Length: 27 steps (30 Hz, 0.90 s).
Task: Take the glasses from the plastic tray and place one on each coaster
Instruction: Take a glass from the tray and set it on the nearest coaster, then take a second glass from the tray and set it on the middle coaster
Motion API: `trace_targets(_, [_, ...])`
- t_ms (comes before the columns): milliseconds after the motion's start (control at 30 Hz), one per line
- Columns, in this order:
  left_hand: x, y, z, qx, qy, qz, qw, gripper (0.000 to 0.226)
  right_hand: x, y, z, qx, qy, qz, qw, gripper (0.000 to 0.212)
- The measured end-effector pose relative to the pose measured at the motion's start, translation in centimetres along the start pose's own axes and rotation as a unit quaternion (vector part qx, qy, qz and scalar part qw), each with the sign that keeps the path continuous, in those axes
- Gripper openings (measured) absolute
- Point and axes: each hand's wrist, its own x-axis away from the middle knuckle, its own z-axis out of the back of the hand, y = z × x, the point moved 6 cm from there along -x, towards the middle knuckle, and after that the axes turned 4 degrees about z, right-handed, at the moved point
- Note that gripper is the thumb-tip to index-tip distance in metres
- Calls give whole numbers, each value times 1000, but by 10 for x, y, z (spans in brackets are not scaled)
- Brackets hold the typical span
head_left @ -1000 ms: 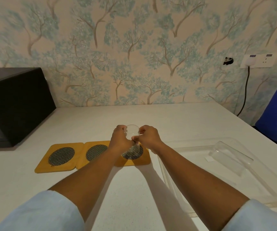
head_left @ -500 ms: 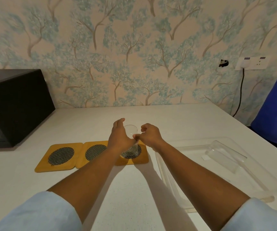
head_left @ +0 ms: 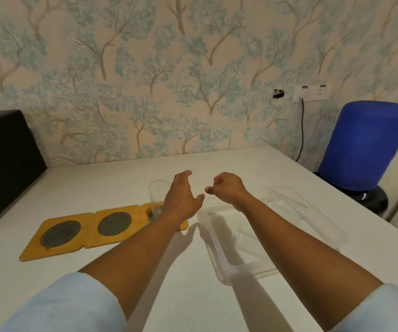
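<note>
A clear, straight-walled glass (head_left: 157, 193) is seen standing upright on the rightmost of three yellow coasters (head_left: 102, 230), its rim open upward and its base set over the dark mesh disc, which is partly hidden by the left hand (head_left: 184, 197). The coasters are laid edge to edge in a row on the white surface (head_left: 126, 185), each with a round dark mesh inset; the two to the left are bare. The left hand is held just beside the glass on its right, fingers spread and released, with nothing grasped; whether it brushes the glass cannot be told. The right hand (head_left: 226, 188) is held apart from the glass, above the near-left corner of the plastic tray (head_left: 219, 250), its fingers loosely curled and nothing held in them. The tray is transparent and shallow, placed to the right of the coasters, and another clear glass (head_left: 286, 205) is seen lying on its side along the far part of it. A black box (head_left: 4, 164) is set at the left edge of the surface, and a blue chair (head_left: 363, 144) stands beyond the right edge, under a wall socket (head_left: 311, 92) on the tree-patterned wallpaper (head_left: 193, 68).
</note>
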Motion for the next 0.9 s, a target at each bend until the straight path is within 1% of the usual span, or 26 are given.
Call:
trace_targets(100, [3,-3,-9,-16,-34,23,999,79,0,5,1,16,-23,-8,1000,52])
trace_targets(200, [5,-4,-20,-25,-80,23,996,79,3,13,1,32,-44,-20,998,55])
trace_targets(300, [11,3,-36,-33,-141,12,989,83,10,20,3,90,-95,-22,991,57])
trace_targets(433, [23,21,-67,-72,-250,-15,965,88,23,41,10,220,-186,-34,957,63])
trace_targets(500, [29,23,-79,-83,-288,-6,954,90,29,52,9,272,-226,-41,935,69])
trace_targets(567, [33,24,-88,-84,-310,7,947,88,34,62,8,311,-247,-48,916,74])
trace_targets(700, [39,24,-96,-75,-324,23,943,83,38,78,2,351,-251,-50,901,80])
trace_targets(800, [41,22,-96,-44,-318,50,946,77,39,84,1,354,-219,-37,909,77])
trace_targets(900, [42,19,-92,22,-295,84,951,68,40,85,0,343,-183,-17,921,78])
